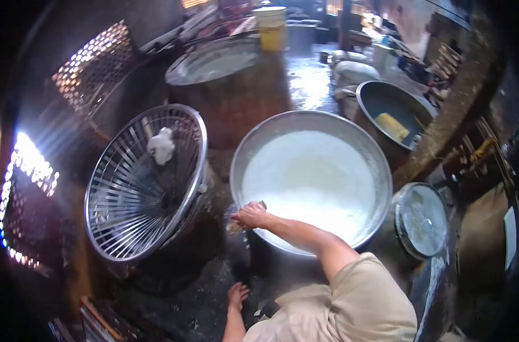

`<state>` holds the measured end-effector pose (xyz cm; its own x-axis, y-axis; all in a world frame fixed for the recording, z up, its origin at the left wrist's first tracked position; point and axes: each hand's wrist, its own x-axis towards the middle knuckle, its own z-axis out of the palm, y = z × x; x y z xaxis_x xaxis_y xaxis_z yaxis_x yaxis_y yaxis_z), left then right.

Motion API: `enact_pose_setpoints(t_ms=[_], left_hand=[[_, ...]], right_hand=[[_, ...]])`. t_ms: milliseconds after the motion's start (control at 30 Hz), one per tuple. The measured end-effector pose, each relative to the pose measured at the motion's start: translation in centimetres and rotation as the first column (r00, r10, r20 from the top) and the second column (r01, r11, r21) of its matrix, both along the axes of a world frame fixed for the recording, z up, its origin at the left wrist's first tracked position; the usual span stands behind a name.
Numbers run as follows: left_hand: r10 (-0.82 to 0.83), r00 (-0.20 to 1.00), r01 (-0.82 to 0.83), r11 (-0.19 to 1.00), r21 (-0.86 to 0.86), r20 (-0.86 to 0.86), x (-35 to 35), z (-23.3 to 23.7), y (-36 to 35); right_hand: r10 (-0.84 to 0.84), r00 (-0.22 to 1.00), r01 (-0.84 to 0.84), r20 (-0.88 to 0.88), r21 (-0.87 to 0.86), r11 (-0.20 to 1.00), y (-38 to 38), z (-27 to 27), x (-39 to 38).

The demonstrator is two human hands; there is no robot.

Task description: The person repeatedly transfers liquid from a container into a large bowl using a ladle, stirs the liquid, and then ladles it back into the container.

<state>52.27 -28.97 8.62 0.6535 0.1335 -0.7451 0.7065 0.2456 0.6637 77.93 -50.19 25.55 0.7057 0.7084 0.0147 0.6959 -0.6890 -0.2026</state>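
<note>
A wide metal basin (311, 171) full of white liquid stands in the centre. My right hand (251, 216) is at its lower left rim, with the fingers closed round something small and pale that I cannot make out. The forearm passes over the near edge of the basin. Low in the view, near my body, my left hand (237, 295) hangs with its fingers apart and nothing in it. To the left, a slatted metal basket (148, 188) is tilted, with a white lump (161, 146) on its upper inner side.
A dark basin (393, 111) with a yellowish block is at the upper right. Below it stands a round container (424, 219) of cloudy liquid. Farther back are a large vat (217, 62) and a yellow bucket (272, 31). A slanting beam (456, 122) crosses the right side.
</note>
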Motion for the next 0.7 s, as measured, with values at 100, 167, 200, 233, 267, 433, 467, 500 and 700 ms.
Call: enact_pose_setpoints(t_ms=[100, 167, 200, 233, 267, 433, 467, 500, 700], left_hand=[[0.146, 0.973, -0.131, 0.987, 0.093, -0.178, -2.3, -3.6, 2.7], [0.140, 0.932, -0.125, 0.990, 0.067, -0.333, -3.5, -6.2, 4.9], [0.113, 0.936, -0.097, 0.993, 0.063, -0.334, -3.8, -6.7, 5.2], [0.086, 0.933, -0.058, 0.994, 0.087, -0.350, -4.2, -7.2, 5.3], [0.063, 0.928, -0.023, 0.993, 0.114, -0.367, -4.6, -7.5, 5.3], [-0.082, 0.938, 0.089, 0.996, 0.004, -0.337, -3.3, -7.7, 2.1], [-0.136, 0.947, 0.133, 0.991, -0.029, -0.291, -3.1, -7.8, 1.4], [-0.171, 0.941, 0.168, 0.985, -0.037, -0.292, -2.8, -7.4, 0.3], [-0.416, 0.875, 0.420, 0.907, -0.043, -0.248, -0.3, -8.5, -4.2]], right_hand=[[-0.225, 0.891, 0.327, -0.394, 0.214, 0.920, -5.7, 6.3, -4.5], [-0.187, 0.875, 0.441, -0.447, 0.572, 0.692, -9.8, 3.1, -7.4], [-0.269, 0.856, 0.507, -0.442, 0.614, 0.605, -11.6, 2.7, -9.2], [-0.345, 0.829, 0.559, -0.440, 0.652, 0.513, -13.2, 2.2, -11.1], [-0.503, 0.741, 0.661, -0.444, 0.615, 0.431, -14.5, 1.1, -13.0], [-0.462, 0.277, 0.924, -0.843, 0.366, -0.115, -17.5, -0.2, -22.2], [-0.370, 0.257, 0.888, -0.893, 0.370, -0.275, -17.8, -1.3, -23.3], [-0.387, 0.242, 0.878, -0.890, 0.370, -0.303, -18.4, -1.6, -24.5], [-0.174, 0.083, 0.565, -0.981, 0.191, -0.803, -24.5, -4.0, -29.7]])
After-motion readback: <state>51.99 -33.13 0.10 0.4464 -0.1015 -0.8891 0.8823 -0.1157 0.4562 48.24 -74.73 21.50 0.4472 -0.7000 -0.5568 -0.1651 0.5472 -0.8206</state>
